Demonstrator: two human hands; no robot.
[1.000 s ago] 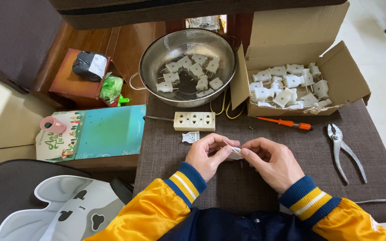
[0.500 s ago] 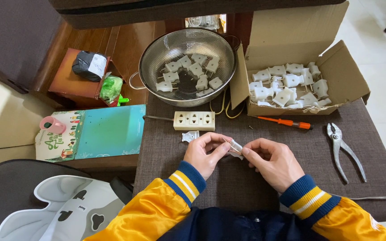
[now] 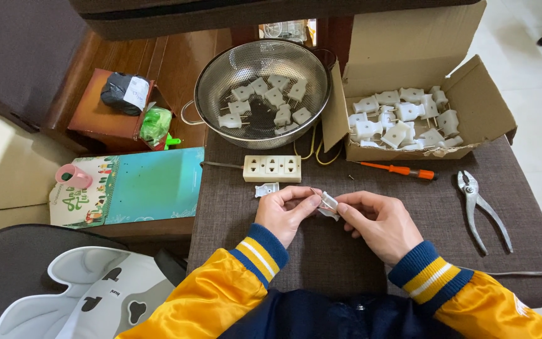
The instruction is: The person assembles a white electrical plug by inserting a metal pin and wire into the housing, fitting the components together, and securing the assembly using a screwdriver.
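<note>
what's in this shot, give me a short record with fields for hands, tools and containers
left hand: left hand pinches a small white plug part at its left side
right hand: right hand grips the same part from the right
tools: orange screwdriver and pliers lie on the table
containers: metal colander and cardboard box, both holding white plugs
nearby: white triple socket strip, a loose white piece beside it
</note>
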